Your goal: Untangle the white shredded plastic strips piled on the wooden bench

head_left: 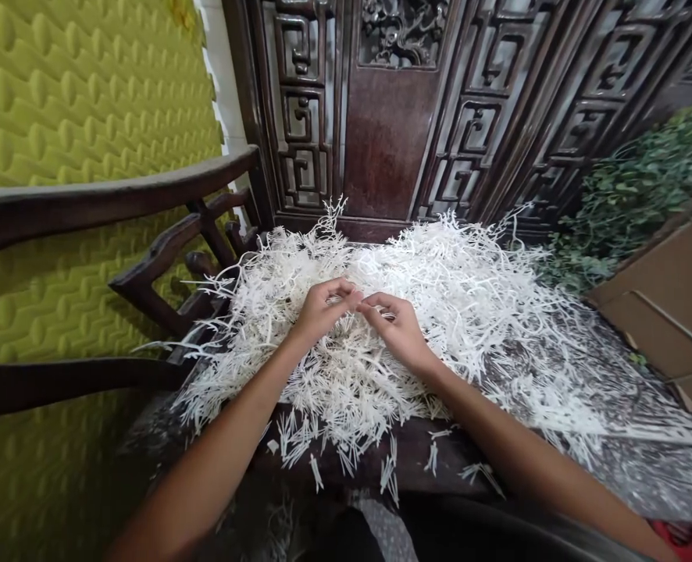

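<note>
White branched plastic-looking pieces [463,289] lie heaped on a dark wooden bench seat [416,460]. Over the middle of the heap, my left hand [328,307] has its thumb and fingertips pinched together. My right hand [394,321] is pinched in the same way just beside it, and the fingertips of both hands nearly touch. Whatever sits between the fingertips is too small to make out against the white heap. Small white sprigs [388,472] are scattered along the bench's front edge.
A dark wooden armrest [147,195] stands at the left, before a yellow-green textured wall covering [88,101]. Carved dark panels [387,140] rise behind. At the right are green foliage [656,179] and a cardboard box [668,289].
</note>
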Demonstrator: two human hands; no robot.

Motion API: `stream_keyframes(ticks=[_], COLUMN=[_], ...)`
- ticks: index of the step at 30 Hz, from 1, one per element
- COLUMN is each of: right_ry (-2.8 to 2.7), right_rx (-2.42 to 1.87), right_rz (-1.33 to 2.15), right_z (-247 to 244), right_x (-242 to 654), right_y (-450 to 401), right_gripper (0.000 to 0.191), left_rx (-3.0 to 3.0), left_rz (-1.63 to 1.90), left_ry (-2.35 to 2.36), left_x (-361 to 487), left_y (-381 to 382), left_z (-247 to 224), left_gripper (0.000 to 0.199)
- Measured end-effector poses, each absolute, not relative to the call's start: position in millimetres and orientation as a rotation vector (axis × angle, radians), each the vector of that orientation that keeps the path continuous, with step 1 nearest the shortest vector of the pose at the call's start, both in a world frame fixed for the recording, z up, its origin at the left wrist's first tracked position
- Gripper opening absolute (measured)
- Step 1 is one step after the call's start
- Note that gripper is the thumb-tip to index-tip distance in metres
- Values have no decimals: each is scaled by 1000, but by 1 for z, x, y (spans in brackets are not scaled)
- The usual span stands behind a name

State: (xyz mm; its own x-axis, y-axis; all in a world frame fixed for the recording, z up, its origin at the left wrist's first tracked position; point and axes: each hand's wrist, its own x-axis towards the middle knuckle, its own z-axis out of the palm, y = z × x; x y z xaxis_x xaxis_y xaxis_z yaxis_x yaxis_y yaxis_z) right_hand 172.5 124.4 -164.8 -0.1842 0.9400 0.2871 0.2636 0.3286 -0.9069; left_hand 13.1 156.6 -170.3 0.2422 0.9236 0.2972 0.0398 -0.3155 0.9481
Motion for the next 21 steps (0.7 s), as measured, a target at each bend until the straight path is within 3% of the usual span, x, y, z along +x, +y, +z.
stream_keyframes(ticks=[10, 15, 21], right_ry=[-1679, -1356, -1339], right_rx=[-1022, -1068, -1094], right_rz=[984, 1189, 1045], right_z=[-159, -173, -179], right_x=[165, 172, 178], right_y=[114, 127, 133], right_gripper=[19, 26, 44], left_rx=[1243, 1401, 1579], left_rz=[1346, 1227, 1161], left_ry=[1063, 985, 959], left_x=[1, 4, 12], left_y=[181, 174, 162], left_z=[-188, -179, -167], left_gripper=[28, 27, 32])
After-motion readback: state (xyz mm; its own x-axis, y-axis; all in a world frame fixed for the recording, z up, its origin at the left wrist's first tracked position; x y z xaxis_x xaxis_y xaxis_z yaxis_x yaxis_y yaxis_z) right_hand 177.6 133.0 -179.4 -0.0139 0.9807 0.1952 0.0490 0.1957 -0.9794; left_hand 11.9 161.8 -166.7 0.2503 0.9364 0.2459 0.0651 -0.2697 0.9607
